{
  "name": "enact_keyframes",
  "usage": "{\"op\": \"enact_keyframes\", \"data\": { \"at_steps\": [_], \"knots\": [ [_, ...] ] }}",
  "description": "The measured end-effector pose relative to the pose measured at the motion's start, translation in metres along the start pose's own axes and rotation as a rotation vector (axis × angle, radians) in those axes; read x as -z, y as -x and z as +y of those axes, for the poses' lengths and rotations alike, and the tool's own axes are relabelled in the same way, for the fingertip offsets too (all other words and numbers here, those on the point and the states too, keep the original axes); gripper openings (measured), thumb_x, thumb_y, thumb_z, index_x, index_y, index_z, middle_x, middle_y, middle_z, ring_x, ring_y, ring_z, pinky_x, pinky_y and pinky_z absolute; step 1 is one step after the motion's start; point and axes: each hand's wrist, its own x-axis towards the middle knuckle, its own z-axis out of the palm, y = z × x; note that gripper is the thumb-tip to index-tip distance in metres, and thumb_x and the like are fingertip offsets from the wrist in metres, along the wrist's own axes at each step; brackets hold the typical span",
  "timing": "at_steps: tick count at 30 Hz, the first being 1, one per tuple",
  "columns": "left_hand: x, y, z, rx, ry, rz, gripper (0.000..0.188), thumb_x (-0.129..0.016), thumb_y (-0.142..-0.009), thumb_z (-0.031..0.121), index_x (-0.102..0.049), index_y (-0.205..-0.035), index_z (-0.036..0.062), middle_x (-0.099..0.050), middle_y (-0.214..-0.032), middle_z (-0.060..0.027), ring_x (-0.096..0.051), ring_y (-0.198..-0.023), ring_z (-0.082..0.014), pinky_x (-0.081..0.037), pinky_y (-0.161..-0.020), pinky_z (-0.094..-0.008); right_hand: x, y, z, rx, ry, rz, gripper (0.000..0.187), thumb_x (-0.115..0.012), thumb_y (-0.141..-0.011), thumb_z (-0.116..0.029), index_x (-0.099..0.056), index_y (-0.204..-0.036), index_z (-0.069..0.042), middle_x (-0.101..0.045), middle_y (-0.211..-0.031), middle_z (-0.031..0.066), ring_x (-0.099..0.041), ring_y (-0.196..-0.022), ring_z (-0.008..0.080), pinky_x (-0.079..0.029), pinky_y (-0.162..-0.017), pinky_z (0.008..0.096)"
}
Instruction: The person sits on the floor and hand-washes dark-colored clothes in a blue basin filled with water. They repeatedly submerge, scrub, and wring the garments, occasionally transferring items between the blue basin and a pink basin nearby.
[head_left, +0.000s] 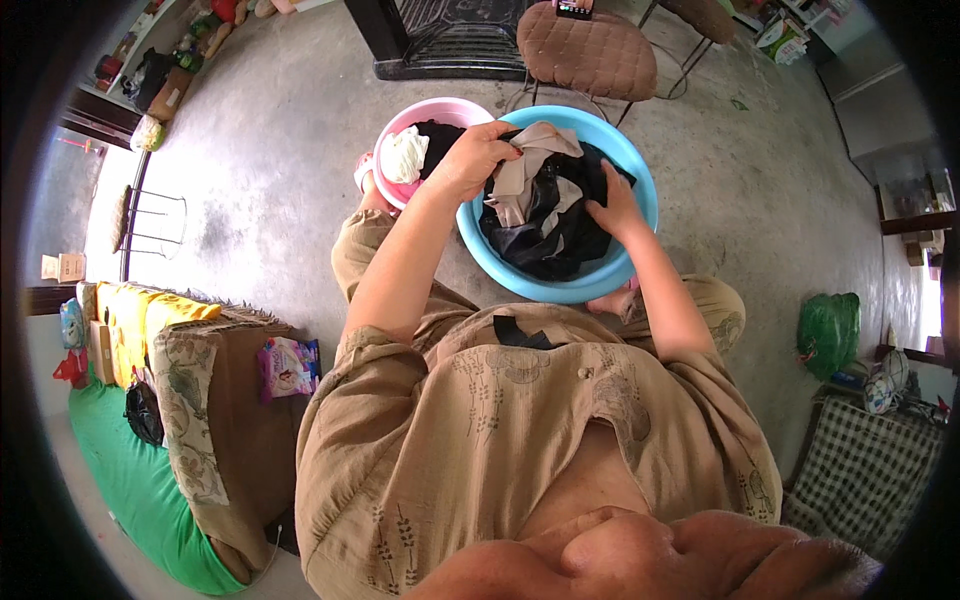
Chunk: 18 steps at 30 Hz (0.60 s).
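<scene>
A light-blue basin (648,180) stands on the floor in front of me, holding a heap of black clothing (545,250) with a beige garment (540,150) on top. My left hand (478,160) is at the basin's far left rim, its fingers closed on cloth beside the beige garment. Inside the right of the basin, my right hand (618,208) grips black cloth between thumb and fingers; its fingertips are partly hidden by the fabric. A pink basin (440,107) touches the blue one on the left. White cloth (403,155) and black cloth (437,140) lie in it.
A brown padded stool (585,55) with a phone (574,8) on it stands beyond the basins, beside a black rack-like frame (465,45). A covered sofa (240,400) with a pink packet (290,368) is at left. A green plastic bag (829,335) lies at right.
</scene>
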Motion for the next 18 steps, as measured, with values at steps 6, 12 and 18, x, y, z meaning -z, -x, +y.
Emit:
{"op": "enact_keyframes", "data": {
  "at_steps": [6, 12, 18],
  "knots": [
    [-0.025, 0.006, 0.034, -0.083, -0.075, -0.183, 0.033, -0.053, -0.078, -0.004, -0.054, -0.111, -0.005, -0.06, -0.094, -0.0102, -0.058, -0.083, -0.0159, -0.048, -0.074, -0.0268, 0.055, -0.009, -0.066, 0.127, -0.923, -0.067, 0.081, -0.059, -0.072, -0.005, -0.02, -0.143, -0.007, -0.035, -0.138, 0.0144, -0.034, -0.128, 0.0231, -0.027, -0.105, 0.0346],
    [-0.051, 0.014, 0.067, -0.241, -0.283, -0.273, 0.031, -0.055, -0.079, 0.0, -0.056, -0.11, -0.0017, -0.06, -0.091, -0.0056, -0.055, -0.079, -0.0096, -0.045, -0.069, -0.0222, 0.09, -0.018, -0.115, 0.051, -1.416, -0.119, 0.063, -0.05, -0.076, 0.002, -0.031, -0.137, -0.003, -0.048, -0.125, 0.0114, -0.047, -0.115, 0.0198, -0.035, -0.098, 0.0309],
    [-0.031, 0.0, 0.064, -0.239, -0.402, -0.135, 0.03, -0.058, -0.081, 0.003, -0.056, -0.11, -0.0024, -0.061, -0.092, -0.0068, -0.057, -0.078, -0.0102, -0.048, -0.068, -0.0238, 0.098, -0.027, -0.091, -0.042, -1.299, 0.055, 0.037, -0.053, -0.079, 0.0, -0.053, -0.116, 0.0, -0.059, -0.111, 0.0086, -0.055, -0.101, 0.0181, -0.04, -0.092, 0.0306]
  ]
}}
